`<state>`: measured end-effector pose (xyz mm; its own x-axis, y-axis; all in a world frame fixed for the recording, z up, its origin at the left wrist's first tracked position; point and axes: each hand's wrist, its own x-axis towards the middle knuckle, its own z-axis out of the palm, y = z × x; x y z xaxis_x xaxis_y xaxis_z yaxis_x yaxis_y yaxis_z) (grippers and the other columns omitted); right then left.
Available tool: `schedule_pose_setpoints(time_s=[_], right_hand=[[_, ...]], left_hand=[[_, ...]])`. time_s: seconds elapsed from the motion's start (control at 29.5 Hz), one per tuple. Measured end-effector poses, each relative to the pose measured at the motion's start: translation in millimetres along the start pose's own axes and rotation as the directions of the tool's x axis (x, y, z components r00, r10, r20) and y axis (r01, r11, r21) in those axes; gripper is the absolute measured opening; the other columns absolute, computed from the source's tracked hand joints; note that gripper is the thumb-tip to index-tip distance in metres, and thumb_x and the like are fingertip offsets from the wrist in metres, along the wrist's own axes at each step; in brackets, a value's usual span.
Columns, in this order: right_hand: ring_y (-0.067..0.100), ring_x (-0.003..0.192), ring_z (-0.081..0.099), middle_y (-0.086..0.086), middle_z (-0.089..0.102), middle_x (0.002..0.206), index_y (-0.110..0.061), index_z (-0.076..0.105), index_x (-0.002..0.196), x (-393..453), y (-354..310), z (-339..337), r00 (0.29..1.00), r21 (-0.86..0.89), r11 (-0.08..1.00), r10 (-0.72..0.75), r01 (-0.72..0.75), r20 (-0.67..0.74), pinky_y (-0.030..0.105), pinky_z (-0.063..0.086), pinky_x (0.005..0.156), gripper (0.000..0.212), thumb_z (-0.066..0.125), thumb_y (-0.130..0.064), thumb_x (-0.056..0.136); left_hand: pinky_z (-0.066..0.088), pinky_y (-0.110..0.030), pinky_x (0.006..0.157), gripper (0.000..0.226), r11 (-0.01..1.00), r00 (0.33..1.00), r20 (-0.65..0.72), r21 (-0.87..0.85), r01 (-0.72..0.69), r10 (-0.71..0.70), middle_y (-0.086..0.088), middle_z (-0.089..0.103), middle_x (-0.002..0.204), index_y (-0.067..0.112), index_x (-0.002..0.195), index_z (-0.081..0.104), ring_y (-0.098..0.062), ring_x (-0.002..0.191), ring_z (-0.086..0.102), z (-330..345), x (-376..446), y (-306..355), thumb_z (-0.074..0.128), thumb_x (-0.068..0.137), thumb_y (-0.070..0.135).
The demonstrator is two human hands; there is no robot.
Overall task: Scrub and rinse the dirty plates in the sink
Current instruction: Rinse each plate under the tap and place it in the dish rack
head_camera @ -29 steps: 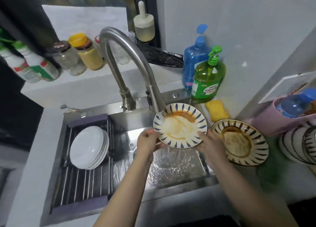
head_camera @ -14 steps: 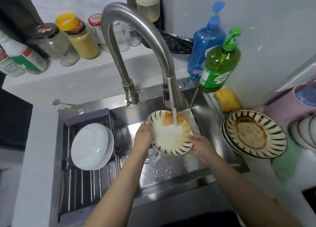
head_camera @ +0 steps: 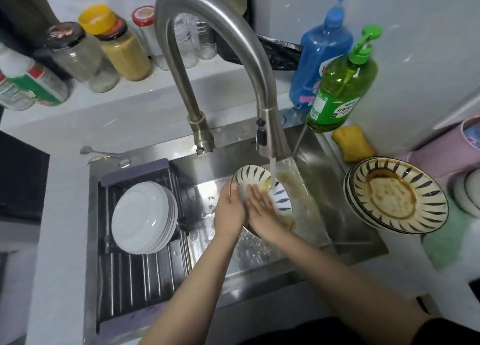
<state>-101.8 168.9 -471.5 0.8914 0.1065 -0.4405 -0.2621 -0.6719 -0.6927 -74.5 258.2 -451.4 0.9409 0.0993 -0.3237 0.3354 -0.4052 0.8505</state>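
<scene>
Two bare forearms reaching up into the steel sink (head_camera: 345, 230). Left hand (head_camera: 230, 209) gripping the near-left rim of the striped plate (head_camera: 279, 199), thumb hooked over the edge. Right hand (head_camera: 261, 209) laid flat against the plate's inner face, fingers (head_camera: 255, 194) straight and spread, pressing on the glaze. Plate held tilted above the sink floor, between both hands, its far edge directly under the faucet (head_camera: 215, 46). Water stream (head_camera: 272, 170) falling from the spout head onto the plate's upper right part, just past the right fingertips; brownish residue near that spot.

Left of the faucet base, a drying rack (head_camera: 135, 287) set across the sink, holding a leaning stack of white plates (head_camera: 141, 218). Right of the faucet, on the counter, a stack of dirty striped plates (head_camera: 397, 196), brown ring on the top one. Behind that stack, a yellow sponge (head_camera: 353, 143). Farther back, right of the faucet arch, a green dish soap bottle (head_camera: 340, 85) and a blue bottle (head_camera: 320, 54) behind it. Left of the arch, on the ledge, several jars (head_camera: 122, 48).
</scene>
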Motion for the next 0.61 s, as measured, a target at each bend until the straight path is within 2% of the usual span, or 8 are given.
schedule_pose_setpoints(time_s=[0.07, 0.14, 0.27, 0.34, 0.41, 0.48, 0.54, 0.61], right_hand=[[0.005, 0.144, -0.002, -0.006, 0.007, 0.158, -0.015, 0.013, 0.152, -17.4, -1.7, -2.1, 0.989, -0.008, 0.992, -0.126, 0.127, 0.082, 0.02, -0.005, 0.115, 0.048, 0.021, -0.024, 0.105], [-0.003, 0.141, 0.006, -0.016, 0.015, 0.153, -0.022, 0.022, 0.15, -42.4, 12.2, -13.4, 0.972, -0.139, 0.972, -0.165, 0.188, 0.166, 0.017, -0.001, 0.115, 0.054, 0.011, -0.042, 0.102], [0.011, 0.147, 0.008, -0.003, 0.02, 0.158, -0.017, 0.021, 0.151, -41.4, 52.5, -40.5, 1.0, -0.543, 0.84, -0.002, -0.011, -0.024, 0.03, -0.003, 0.119, 0.093, -0.025, -0.06, 0.083], [0.014, 0.147, -0.005, -0.003, 0.002, 0.159, -0.016, 0.006, 0.153, -18.6, 48.5, -40.2, 0.997, -0.529, 0.846, 0.073, -0.065, -0.006, 0.033, -0.01, 0.119, 0.075, -0.014, -0.056, 0.092], [0.015, 0.146, -0.013, -0.007, -0.006, 0.158, -0.024, -0.001, 0.152, -5.5, 33.3, -31.3, 0.994, -0.401, 0.916, 0.036, 0.01, 0.106, 0.036, -0.008, 0.12, 0.058, 0.004, -0.048, 0.1], [0.012, 0.146, -0.011, -0.01, -0.003, 0.159, -0.03, 0.003, 0.152, -15.8, 23.1, -23.9, 0.964, -0.31, 0.933, -0.109, 0.183, 0.242, 0.037, -0.003, 0.12, 0.062, 0.002, -0.057, 0.096], [0.003, 0.144, -0.008, -0.015, 0.001, 0.157, -0.029, 0.007, 0.152, -35.1, 25.6, -24.4, 0.918, -0.333, 0.888, -0.198, 0.316, 0.345, 0.029, -0.005, 0.119, 0.07, -0.007, -0.06, 0.09], [0.0, 0.143, -0.008, -0.015, 0.0, 0.156, -0.028, 0.005, 0.152, -49.3, 40.1, -31.3, 0.932, -0.421, 0.848, -0.209, 0.323, 0.295, 0.025, -0.009, 0.117, 0.081, -0.015, -0.062, 0.081]], left_hand=[[0.045, -0.037, 0.097, 0.034, 0.986, 0.996, 0.004, -0.137, 0.091, -0.091, -0.008, 0.065, 0.106, 0.015, 0.105, 0.058, -0.029, 0.107, 0.059, -0.9, 7.1, -5.8, 0.03, 0.105, 0.034], [0.044, -0.042, 0.102, 0.033, 0.955, 0.984, 0.001, -0.239, 0.175, -0.18, -0.009, 0.065, 0.112, 0.019, 0.106, 0.058, -0.029, 0.11, 0.059, -5.7, 15.7, -13.4, 0.031, 0.103, 0.039], [0.046, -0.049, 0.1, 0.036, 0.94, 0.972, 0.125, -0.255, 0.225, -0.199, -0.007, 0.066, 0.113, 0.027, 0.107, 0.06, -0.027, 0.108, 0.06, -1.8, 15.9, -31.6, 0.034, 0.098, 0.05], [0.049, -0.044, 0.094, 0.037, 0.928, 0.961, 0.171, -0.268, 0.258, -0.217, -0.003, 0.067, 0.099, 0.028, 0.099, 0.062, -0.025, 0.097, 0.062, 6.0, 8.1, -34.1, 0.035, 0.098, 0.052], [0.048, -0.043, 0.094, 0.038, 0.924, 0.954, 0.191, -0.263, 0.277, -0.232, -0.002, 0.067, 0.094, 0.029, 0.097, 0.062, -0.025, 0.094, 0.062, 10.9, 4.0, -33.1, 0.036, 0.096, 0.055], [0.046, -0.049, 0.096, 0.038, 0.922, 0.957, 0.175, -0.274, 0.273, -0.231, -0.009, 0.067, 0.095, 0.026, 0.094, 0.063, -0.029, 0.097, 0.063, 11.9, 6.2, -33.5, 0.034, 0.099, 0.051], [0.048, -0.047, 0.097, 0.041, 0.903, 0.956, 0.156, -0.318, 0.287, -0.249, -0.014, 0.068, 0.104, 0.02, 0.103, 0.063, -0.031, 0.102, 0.064, 4.8, 11.0, -32.0, 0.033, 0.102, 0.047], [0.049, -0.038, 0.093, 0.045, 0.904, 0.956, 0.162, -0.317, 0.286, -0.245, -0.008, 0.067, 0.104, 0.014, 0.116, 0.061, -0.023, 0.097, 0.063, -1.3, 14.5, -33.0, 0.031, 0.103, 0.044]])
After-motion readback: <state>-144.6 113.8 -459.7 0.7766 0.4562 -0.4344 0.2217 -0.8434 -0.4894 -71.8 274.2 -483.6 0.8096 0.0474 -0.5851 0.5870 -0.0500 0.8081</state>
